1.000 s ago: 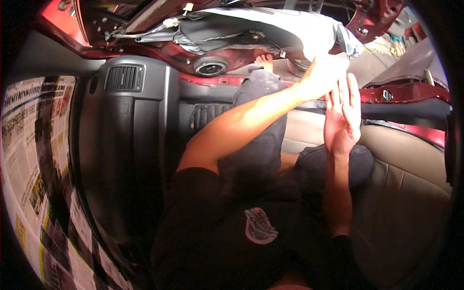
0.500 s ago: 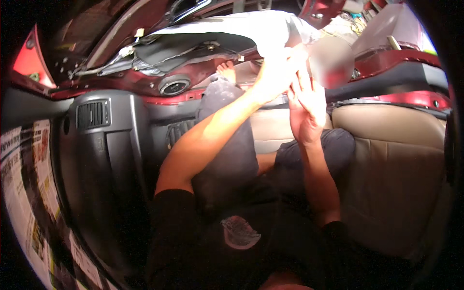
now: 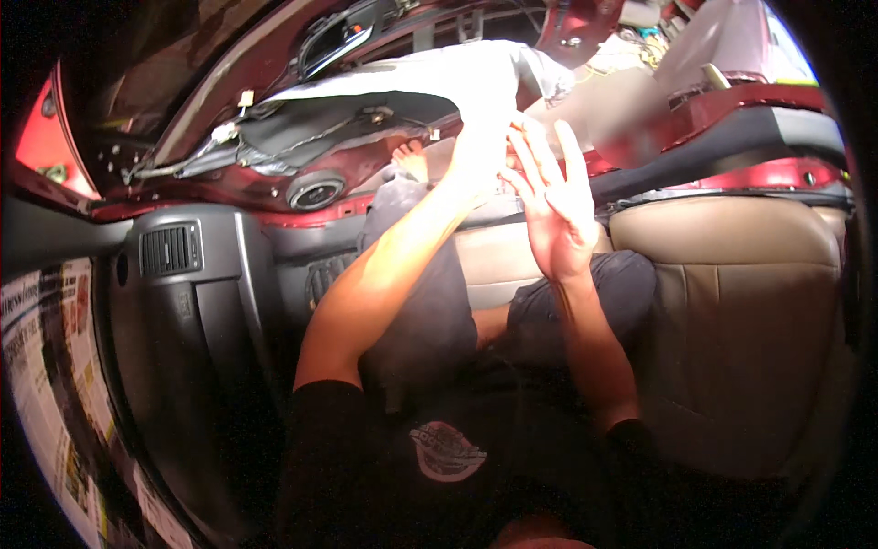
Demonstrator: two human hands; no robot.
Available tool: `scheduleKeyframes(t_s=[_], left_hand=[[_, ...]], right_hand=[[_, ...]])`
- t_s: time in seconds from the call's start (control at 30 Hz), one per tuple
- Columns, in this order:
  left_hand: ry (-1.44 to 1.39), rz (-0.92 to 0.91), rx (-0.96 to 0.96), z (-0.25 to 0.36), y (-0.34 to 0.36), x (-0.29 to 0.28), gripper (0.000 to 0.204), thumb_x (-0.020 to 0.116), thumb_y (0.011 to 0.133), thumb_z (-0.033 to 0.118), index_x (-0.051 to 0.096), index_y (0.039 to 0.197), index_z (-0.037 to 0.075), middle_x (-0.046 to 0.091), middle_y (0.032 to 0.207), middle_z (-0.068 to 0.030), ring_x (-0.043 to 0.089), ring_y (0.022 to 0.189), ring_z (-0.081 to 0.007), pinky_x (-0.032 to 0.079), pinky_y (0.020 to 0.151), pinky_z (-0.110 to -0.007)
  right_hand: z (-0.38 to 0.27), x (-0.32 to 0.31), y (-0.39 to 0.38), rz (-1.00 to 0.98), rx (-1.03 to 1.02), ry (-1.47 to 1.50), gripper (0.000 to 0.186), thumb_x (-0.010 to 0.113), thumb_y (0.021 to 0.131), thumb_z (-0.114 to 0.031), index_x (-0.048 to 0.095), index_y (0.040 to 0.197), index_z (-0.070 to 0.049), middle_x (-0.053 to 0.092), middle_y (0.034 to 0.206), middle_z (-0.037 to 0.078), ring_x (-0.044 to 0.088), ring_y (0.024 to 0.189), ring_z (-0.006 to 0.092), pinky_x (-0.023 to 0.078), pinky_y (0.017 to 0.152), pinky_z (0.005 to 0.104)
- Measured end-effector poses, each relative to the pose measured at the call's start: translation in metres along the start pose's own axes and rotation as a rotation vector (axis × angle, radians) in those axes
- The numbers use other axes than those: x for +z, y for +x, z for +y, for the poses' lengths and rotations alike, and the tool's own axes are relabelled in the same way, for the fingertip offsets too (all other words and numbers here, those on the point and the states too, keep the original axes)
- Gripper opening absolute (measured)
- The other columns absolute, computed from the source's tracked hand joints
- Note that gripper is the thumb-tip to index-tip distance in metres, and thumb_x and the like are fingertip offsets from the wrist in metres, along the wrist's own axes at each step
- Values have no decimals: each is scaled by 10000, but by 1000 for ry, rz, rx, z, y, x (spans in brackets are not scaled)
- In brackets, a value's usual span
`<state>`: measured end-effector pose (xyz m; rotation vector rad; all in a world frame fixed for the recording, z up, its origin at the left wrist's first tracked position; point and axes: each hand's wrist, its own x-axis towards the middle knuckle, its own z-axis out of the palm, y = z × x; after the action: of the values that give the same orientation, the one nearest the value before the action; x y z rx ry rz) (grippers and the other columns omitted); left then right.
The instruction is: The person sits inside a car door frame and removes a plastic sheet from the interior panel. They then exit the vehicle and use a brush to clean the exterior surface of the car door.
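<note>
A pale sheet (image 3: 393, 75), dark grey on its underside, hangs loose along the open car door's inner side. My left hand (image 3: 480, 160) reaches up against the sheet's hanging end. Strong light washes out its fingers, so whether they grip the sheet cannot be made out. Just right of it, my right hand (image 3: 556, 210) is raised with fingers spread and palm showing, holding nothing. Its fingertips come close to the left hand and the sheet. Below the sheet, a round speaker (image 3: 316, 191) sits in the red door metal.
Left is the dark dashboard with an air vent (image 3: 171, 249). A tan seat (image 3: 732, 274) is at right, and the red door sill (image 3: 759, 101) runs behind it. My bare foot (image 3: 411, 160) rests near the speaker. Wires (image 3: 622, 57) lie beyond the sill.
My right hand has shifted slightly left and its fingers have spread apart. The left hand has moved a little left and down, and the whole view has shifted slightly.
</note>
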<state>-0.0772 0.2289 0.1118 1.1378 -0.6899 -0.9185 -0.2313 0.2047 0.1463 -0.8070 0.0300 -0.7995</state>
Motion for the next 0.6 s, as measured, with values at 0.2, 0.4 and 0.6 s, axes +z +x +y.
scheduleKeyframes(t_s=[0.2,0.4,0.6], left_hand=[[380,-7,311,24,-6,20,217,630,951,168,687,1093,14,701,930,-91,685,772,-173,555,632,-300],[978,114,583,19,-3,7,209,571,945,136,706,1025,-1,717,891,-127,681,776,-239,541,713,-346],[563,97,323,2,3,-2,263,511,997,181,683,949,-12,693,823,-89,651,719,-176,505,634,-294]], right_hand=[[2,-10,2,67,-42,112,871,589,885,-121,104,1599,-10,226,1625,272,281,1492,420,280,1195,525],[10,7,-4,103,-33,265,699,597,914,-37,279,1534,22,462,1491,163,479,1357,278,421,1105,432],[5,6,-8,99,78,359,710,623,908,-61,290,1533,0,447,1506,158,463,1388,262,401,1124,406]])
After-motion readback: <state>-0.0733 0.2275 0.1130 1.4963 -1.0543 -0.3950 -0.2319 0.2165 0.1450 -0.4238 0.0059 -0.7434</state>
